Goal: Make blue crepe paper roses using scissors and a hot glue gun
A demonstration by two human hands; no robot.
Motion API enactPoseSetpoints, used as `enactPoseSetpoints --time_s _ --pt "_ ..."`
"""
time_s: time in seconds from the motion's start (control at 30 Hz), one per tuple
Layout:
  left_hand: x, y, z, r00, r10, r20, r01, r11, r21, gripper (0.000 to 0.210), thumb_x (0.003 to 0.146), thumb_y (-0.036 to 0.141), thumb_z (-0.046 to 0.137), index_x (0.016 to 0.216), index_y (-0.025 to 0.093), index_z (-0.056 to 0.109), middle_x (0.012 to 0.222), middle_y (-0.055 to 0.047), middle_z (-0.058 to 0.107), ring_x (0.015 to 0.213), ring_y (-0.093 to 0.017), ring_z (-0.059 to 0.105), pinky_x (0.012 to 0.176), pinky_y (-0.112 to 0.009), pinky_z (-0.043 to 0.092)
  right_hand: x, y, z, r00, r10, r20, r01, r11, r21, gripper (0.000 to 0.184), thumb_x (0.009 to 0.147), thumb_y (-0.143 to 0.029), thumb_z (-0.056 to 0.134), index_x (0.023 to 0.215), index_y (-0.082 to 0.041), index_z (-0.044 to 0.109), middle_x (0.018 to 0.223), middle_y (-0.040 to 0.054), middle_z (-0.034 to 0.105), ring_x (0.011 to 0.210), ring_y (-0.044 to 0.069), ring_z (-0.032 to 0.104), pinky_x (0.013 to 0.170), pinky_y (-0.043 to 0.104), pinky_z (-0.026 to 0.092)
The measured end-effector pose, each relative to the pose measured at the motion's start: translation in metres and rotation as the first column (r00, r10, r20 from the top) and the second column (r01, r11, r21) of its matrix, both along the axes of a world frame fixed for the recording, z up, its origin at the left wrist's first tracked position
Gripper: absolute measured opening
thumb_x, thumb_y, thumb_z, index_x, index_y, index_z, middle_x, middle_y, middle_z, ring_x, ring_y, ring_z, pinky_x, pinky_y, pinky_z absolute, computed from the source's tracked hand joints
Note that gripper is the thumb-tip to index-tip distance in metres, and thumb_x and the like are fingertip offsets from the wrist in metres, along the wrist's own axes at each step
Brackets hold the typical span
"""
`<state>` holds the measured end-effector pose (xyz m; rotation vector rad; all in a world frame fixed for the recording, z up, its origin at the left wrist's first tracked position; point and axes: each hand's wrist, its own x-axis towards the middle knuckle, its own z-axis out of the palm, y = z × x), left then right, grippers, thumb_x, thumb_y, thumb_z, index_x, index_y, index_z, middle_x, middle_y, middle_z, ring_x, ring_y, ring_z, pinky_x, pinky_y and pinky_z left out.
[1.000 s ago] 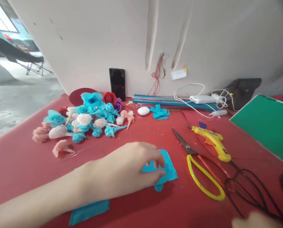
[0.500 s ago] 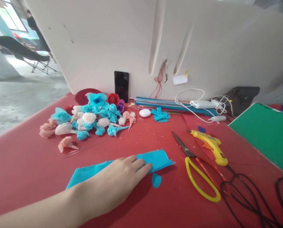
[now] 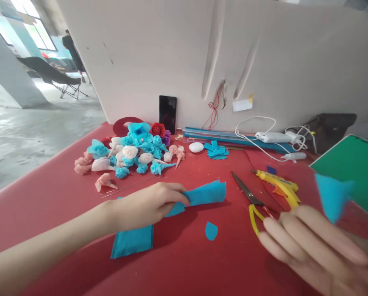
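My left hand (image 3: pixel 160 204) is closed in a pinch on a folded strip of blue crepe paper (image 3: pixel 207 193), lifted slightly off the table. A second folded blue piece (image 3: pixel 133 242) lies below my left wrist. My right hand (image 3: pixel 313 246), smeared by motion at the lower right, has curled fingers, with a blue paper piece (image 3: pixel 332 197) sticking up behind them, seemingly held. It is over the yellow and red handles of the scissors (image 3: pixel 248 189), hiding part of them. A small petal-shaped blue cutout (image 3: pixel 211 231) rests on the red table between my hands.
Blue, white, pink and red paper flowers (image 3: pixel 130 152) are heaped at the left. A phone (image 3: pixel 167 114) leans on the wall. A white egg-shaped piece (image 3: pixel 196 147), blue scraps (image 3: pixel 216 150), a yellow glue gun (image 3: pixel 279 185), white cables and a green board (image 3: pixel 350 164) sit further right.
My right hand has come into view at the right with a blue paper piece. My left hand has gone from lying on the blue paper to pinching a strip, leaving another piece below.
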<state>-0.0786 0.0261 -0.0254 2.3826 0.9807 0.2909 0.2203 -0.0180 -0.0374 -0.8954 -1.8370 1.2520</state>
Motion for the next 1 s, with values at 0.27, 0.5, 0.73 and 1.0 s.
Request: enactPoseSetpoints --time_s 0.27,0.5,0.73,1.0 --pt "-0.008 -0.004 0.007 0.999 -0.021 0.036 0.023 0.999 -0.044 0.029 0.089 0.011 0.044 0.100 0.020 0.069 0.115 -0.006 0.066 0.103 -0.019 0.063 0.085 -0.025 0.050 -0.018 0.021 0.017 0.915 0.010 -0.404 -0.178 0.907 -0.381 0.036 0.086 -0.046 0.053 0.062 -0.022 0.040 0.047 -0.0017 0.018 0.051 0.014 0.026 0.053 0.027 0.037" --pt "-0.011 -0.018 -0.002 0.997 -0.032 -0.076 0.033 0.999 0.021 0.026 0.087 0.012 0.049 0.104 0.021 0.066 0.110 -0.004 0.067 0.094 -0.016 0.064 0.078 -0.022 0.050 -0.017 0.024 0.009 0.981 -0.004 -0.192 -0.068 0.929 -0.363 0.033 0.088 -0.047 0.050 0.065 -0.023 0.051 0.048 -0.0027 0.027 0.051 0.013 0.032 0.054 0.027 0.038" --pt "-0.024 -0.033 -0.016 0.977 0.015 -0.213 0.022 0.985 0.172 0.025 0.082 0.010 0.052 0.100 0.022 0.063 0.100 -0.003 0.066 0.088 -0.018 0.061 0.073 -0.025 0.046 -0.026 0.016 -0.001 0.898 -0.007 0.441 0.022 0.999 -0.028 0.027 0.092 -0.040 0.048 0.079 -0.020 0.062 0.075 0.0017 0.059 0.071 0.014 0.053 0.064 0.025 0.040" --pt "-0.031 -0.033 -0.023 0.972 0.019 -0.236 0.050 0.958 0.283 0.030 0.088 0.008 0.033 0.105 0.017 0.057 0.086 -0.006 0.064 0.071 -0.017 0.059 0.061 -0.024 0.044 -0.026 0.003 -0.013 0.700 0.130 0.702 -0.444 0.849 0.286 0.028 0.091 -0.016 0.040 0.091 -0.030 0.064 0.117 -0.0081 0.060 0.111 0.013 0.054 0.098 0.029 0.042"
